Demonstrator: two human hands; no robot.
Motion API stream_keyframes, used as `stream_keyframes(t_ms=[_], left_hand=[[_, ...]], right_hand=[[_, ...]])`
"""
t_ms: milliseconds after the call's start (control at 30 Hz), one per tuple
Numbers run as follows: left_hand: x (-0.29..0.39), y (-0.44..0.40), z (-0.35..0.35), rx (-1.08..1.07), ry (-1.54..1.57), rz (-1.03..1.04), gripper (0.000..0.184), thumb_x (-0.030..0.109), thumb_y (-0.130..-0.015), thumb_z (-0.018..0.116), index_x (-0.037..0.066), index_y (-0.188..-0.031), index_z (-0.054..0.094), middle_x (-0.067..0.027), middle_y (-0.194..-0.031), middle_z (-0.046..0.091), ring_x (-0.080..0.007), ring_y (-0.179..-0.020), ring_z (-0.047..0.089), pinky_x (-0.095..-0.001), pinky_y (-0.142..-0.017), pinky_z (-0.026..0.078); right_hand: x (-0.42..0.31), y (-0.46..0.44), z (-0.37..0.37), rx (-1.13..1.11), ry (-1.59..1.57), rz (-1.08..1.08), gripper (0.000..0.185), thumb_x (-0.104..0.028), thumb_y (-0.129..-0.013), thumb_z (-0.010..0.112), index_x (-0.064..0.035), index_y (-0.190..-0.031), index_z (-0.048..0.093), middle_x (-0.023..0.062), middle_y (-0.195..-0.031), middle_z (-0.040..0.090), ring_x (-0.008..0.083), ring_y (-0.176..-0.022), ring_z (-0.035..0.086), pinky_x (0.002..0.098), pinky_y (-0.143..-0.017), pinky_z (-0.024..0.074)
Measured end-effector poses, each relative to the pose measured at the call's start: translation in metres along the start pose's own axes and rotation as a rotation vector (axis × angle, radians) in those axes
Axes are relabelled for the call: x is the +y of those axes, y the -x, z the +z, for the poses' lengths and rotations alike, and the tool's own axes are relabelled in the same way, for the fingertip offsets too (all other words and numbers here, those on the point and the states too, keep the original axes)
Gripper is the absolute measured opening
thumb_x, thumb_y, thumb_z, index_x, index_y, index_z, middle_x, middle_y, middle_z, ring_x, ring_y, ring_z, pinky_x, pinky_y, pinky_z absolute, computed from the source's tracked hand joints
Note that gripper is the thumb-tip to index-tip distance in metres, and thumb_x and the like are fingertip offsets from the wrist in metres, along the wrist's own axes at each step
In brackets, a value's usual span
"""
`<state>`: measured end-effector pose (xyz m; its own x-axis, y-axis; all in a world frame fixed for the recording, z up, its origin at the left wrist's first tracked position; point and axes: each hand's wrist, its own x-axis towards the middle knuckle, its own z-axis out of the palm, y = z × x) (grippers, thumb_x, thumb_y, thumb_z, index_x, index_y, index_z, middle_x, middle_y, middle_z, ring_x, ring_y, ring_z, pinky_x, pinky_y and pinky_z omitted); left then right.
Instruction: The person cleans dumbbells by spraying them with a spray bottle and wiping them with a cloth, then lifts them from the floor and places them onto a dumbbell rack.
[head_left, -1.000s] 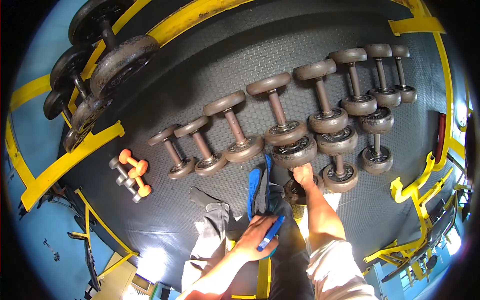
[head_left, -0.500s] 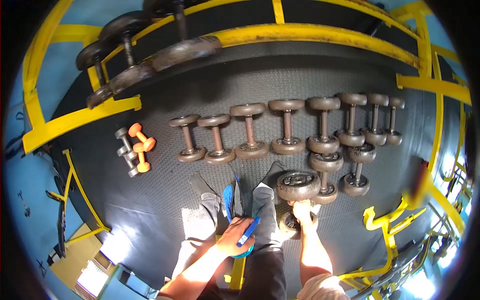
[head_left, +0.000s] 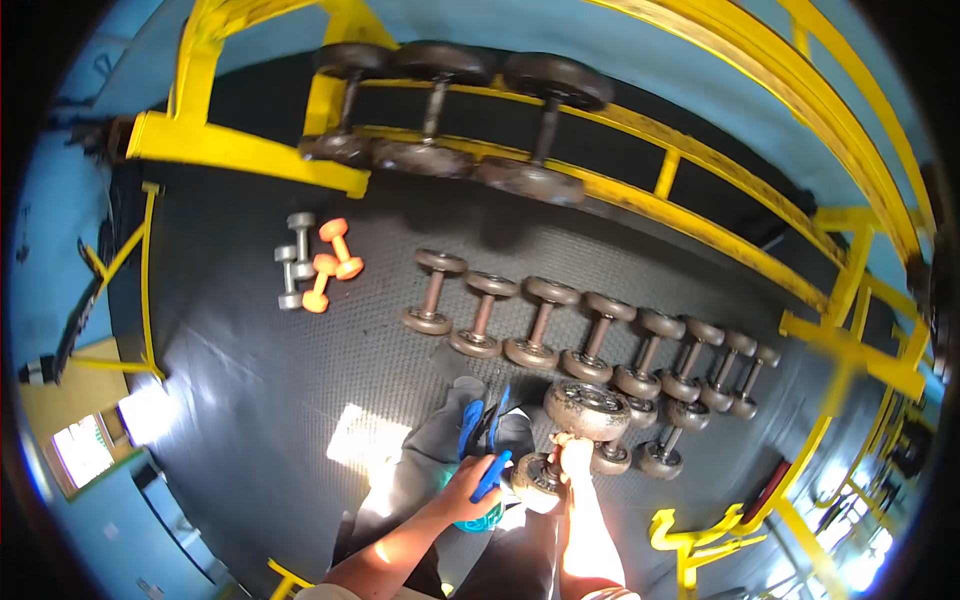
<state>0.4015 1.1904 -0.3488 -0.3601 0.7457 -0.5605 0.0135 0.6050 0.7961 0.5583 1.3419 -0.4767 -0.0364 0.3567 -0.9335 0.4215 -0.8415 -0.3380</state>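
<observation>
My right hand is wrapped around the handle of a dumbbell with thick round heads, held up off the floor in front of my legs. Its lower head is close to my left hand. That hand is closed around a blue stick-like object; its exact kind is unclear. Something teal shows just under the left hand, partly covered by it. Beyond the held weight, a row of brown dumbbells stands on the black mat, with another dumbbell nearer me.
A yellow rack across the far side bears several big dumbbells. Small orange dumbbells and grey dumbbells lie to the left on the mat. A yellow frame stands at the lower right.
My view has turned and tilted, so the row now slants down to the right. The held dumbbell has come closer to my left hand. Both hands keep their grip.
</observation>
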Motion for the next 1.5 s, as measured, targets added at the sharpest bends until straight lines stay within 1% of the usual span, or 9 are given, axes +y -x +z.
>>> stream_keyframes(t_ms=[200, 600, 733, 800, 1000, 1033, 1333, 1467, 1500], left_hand=[[0.008, -0.016, -0.046, 0.09, 0.072, 0.068, 0.041, 0.016, -0.074, 0.066, 0.006, -0.113, 0.057, -0.0128, -0.085, 0.058, -0.0325, -0.082, 0.054, -0.0436, -0.076, 0.044], [0.101, 0.025, -0.199, 0.259, 0.286, -0.221, 0.045, 0.017, -0.078, 0.064, 0.004, -0.12, 0.054, -0.0204, -0.105, 0.056, -0.0378, -0.098, 0.057, -0.0444, -0.084, 0.048], [0.112, 0.016, -0.207, 0.328, 0.144, -0.072, 0.046, 0.015, -0.08, 0.059, 0.0, -0.122, 0.052, -0.0213, -0.107, 0.055, -0.0391, -0.098, 0.052, -0.0451, -0.089, 0.044], [0.124, 0.001, -0.206, 0.281, 0.131, -0.16, 0.047, 0.018, -0.078, 0.062, 0.0, -0.121, 0.053, -0.0218, -0.108, 0.056, -0.0392, -0.098, 0.052, -0.0467, -0.088, 0.044], [0.114, -0.092, -0.132, 0.459, 0.183, 0.091, 0.051, 0.019, -0.07, 0.066, 0.001, -0.116, 0.054, -0.0221, -0.101, 0.06, -0.0386, -0.096, 0.056, -0.0483, -0.091, 0.042], [0.118, -0.106, -0.115, 0.459, 0.15, 0.007, 0.055, 0.018, -0.07, 0.066, -0.001, -0.12, 0.052, -0.0227, -0.107, 0.06, -0.0388, -0.104, 0.056, -0.0474, -0.097, 0.04], [0.166, -0.201, -0.073, 0.432, 0.238, -0.046, 0.055, 0.012, -0.068, 0.064, 0.005, -0.121, 0.052, -0.0177, -0.104, 0.058, -0.0411, -0.097, 0.051, -0.0457, -0.091, 0.042], [0.18, -0.228, -0.052, 0.397, 0.24, -0.032, 0.045, 0.013, -0.072, 0.064, 0.002, -0.113, 0.051, -0.0195, -0.104, 0.058, -0.0384, -0.105, 0.054, -0.0443, -0.102, 0.036], [0.18, -0.233, -0.044, 0.406, 0.215, -0.02, 0.055, 0.013, -0.07, 0.064, 0.003, -0.122, 0.05, -0.0175, -0.104, 0.059, -0.0371, -0.103, 0.054, -0.0437, -0.098, 0.037]], right_hand=[[-0.045, 0.015, 0.06, -0.029, 0.042, -0.07, 0.003, 0.001, -0.077, 0.057, 0.0017, -0.073, 0.056, 0.0115, -0.06, 0.055, 0.019, -0.041, 0.048, 0.032, -0.037, 0.0458], [-0.144, 0.124, 0.167, -0.156, -0.016, 0.015, 0.01, -0.003, -0.077, 0.063, -0.0035, -0.072, 0.055, 0.0081, -0.06, 0.05, 0.0219, -0.048, 0.049, 0.0377, -0.044, 0.0483], [-0.188, 0.123, 0.176, -0.172, -0.06, 0.028, 0.012, -0.008, -0.079, 0.061, -0.0053, -0.068, 0.055, 0.0065, -0.058, 0.049, 0.023, -0.048, 0.048, 0.0406, -0.05, 0.0484], [-0.215, 0.114, 0.175, -0.098, -0.054, 0.057, 0.015, -0.007, -0.078, 0.059, -0.0061, -0.066, 0.052, 0.0074, -0.057, 0.049, 0.024, -0.05, 0.047, 0.0426, -0.054, 0.0481], [-0.3, 0.047, 0.152, -0.109, -0.064, 0.032, 0.008, -0.007, -0.076, 0.059, -0.0062, -0.071, 0.053, 0.0091, -0.059, 0.048, 0.0256, -0.055, 0.052, 0.0443, -0.056, 0.0488], [-0.319, 0.037, 0.152, -0.095, -0.057, 0.02, 0.007, -0.008, -0.076, 0.059, -0.0065, -0.072, 0.053, 0.009, -0.06, 0.048, 0.0255, -0.056, 0.052, 0.0437, -0.056, 0.0486], [-0.422, -0.075, 0.122, 0.059, -0.119, 0.006, 0.01, -0.011, -0.077, 0.06, -0.0075, -0.078, 0.051, 0.0076, -0.064, 0.047, 0.0248, -0.055, 0.049, 0.0424, -0.057, 0.0468], [-0.456, -0.122, 0.106, -0.03, -0.089, -0.018, 0.012, -0.01, -0.076, 0.062, -0.0083, -0.076, 0.05, 0.0071, -0.064, 0.047, 0.024, -0.056, 0.048, 0.0421, -0.06, 0.0465], [-0.466, -0.124, 0.105, -0.05, -0.07, 0.003, 0.012, -0.009, -0.076, 0.063, -0.0078, -0.076, 0.051, 0.0069, -0.064, 0.047, 0.0237, -0.057, 0.048, 0.0415, -0.06, 0.0464]])
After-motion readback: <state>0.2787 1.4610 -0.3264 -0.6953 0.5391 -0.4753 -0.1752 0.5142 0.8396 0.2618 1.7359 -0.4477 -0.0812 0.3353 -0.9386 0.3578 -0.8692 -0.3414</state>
